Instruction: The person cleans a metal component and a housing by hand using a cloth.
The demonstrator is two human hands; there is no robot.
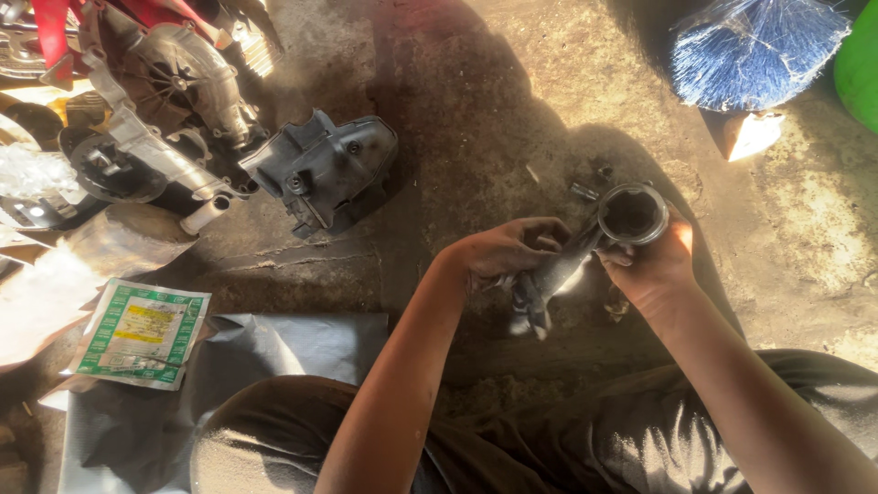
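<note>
Head view: left hand (498,252) grip pinching grey rag (541,285), right hand (654,265) grip clasping metal cylinder (633,213).

The round metal cylinder part (633,213) is dull grey with a dark, sooty bore; the crumpled cloth rag (540,284) is grey-black. The bristly broom head (754,46) is bright blue — the flat paper packet (139,333) is green-bordered with yellow and white. The moulded plastic cover (320,169) is matt black.
</note>
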